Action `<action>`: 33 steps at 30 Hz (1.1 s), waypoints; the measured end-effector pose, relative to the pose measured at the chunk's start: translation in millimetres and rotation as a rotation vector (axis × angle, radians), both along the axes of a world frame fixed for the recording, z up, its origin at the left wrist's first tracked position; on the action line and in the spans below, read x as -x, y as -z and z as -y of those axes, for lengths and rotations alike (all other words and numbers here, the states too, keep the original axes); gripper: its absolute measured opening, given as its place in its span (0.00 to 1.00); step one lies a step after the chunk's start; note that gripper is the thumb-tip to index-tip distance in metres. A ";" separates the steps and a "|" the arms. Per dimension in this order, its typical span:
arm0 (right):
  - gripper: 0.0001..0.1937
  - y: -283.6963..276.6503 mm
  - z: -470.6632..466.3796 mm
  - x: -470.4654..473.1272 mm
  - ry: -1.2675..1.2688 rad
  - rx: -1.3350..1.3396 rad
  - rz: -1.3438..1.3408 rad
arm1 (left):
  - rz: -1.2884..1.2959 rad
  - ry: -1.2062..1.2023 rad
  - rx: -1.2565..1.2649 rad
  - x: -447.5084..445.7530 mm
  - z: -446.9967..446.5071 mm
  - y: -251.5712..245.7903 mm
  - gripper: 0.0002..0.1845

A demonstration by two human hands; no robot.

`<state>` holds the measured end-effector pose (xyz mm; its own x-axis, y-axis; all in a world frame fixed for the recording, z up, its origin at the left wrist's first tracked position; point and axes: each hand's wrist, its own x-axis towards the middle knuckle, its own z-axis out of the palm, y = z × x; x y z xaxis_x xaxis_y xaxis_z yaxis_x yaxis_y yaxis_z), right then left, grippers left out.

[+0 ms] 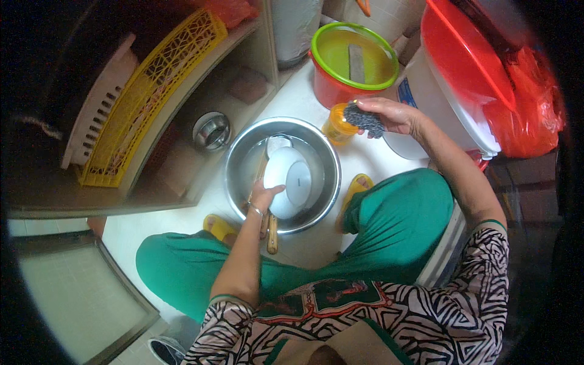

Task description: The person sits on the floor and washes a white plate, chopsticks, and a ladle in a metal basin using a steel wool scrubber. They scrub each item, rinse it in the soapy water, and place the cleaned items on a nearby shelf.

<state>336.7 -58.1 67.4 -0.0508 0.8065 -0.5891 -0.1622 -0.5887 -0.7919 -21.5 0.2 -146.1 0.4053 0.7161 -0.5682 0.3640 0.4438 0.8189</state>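
Observation:
My left hand [264, 196] grips the rim of a white bowl [280, 175], tilted so that its round base faces up. The bowl is over a stainless steel basin [329, 182] with cloudy water in it. Beneath the bowl, other utensils rest in the basin, partly hidden; a wooden handle [272, 237] juts over its near rim. Between the thumb and fingers of my right hand [399, 116] is a dark grey scrubbing pad [365, 121]. It is just beside the top of a yellow plastic container [336, 125], partly covering it; whether they touch I cannot tell.
A red bucket [321, 91] topped by a green-rimmed strainer [383, 82] stands beyond the yellow container. To the right are a large white tub [415, 68] and a red basin [465, 50]. At left, a shelf unit holds a yellow basket [109, 159] and a metal bowl [212, 131].

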 end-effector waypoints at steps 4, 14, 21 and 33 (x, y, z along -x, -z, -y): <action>0.21 33.3 -31.7 60.4 -0.288 -0.099 0.408 | 0.069 -0.029 0.016 -3.9 6.5 -8.0 0.27; 0.14 176.8 -21.4 190.4 -0.230 -0.733 1.117 | 0.129 -0.174 0.047 -15.9 21.2 -12.4 0.30; 0.11 185.3 -21.9 197.8 -0.256 -1.062 1.186 | 0.143 -0.182 -0.044 -10.1 18.6 12.9 0.30; 0.09 205.5 -35.5 200.2 -0.337 -1.155 0.957 | 0.204 -0.187 0.080 -6.6 17.3 -10.3 0.30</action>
<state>136.5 -22.6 -138.1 -0.2978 0.8608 0.4127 0.6678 0.4968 -0.5543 -14.9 -17.1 -135.8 0.3821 0.7456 -0.5460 0.1007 0.5537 0.8266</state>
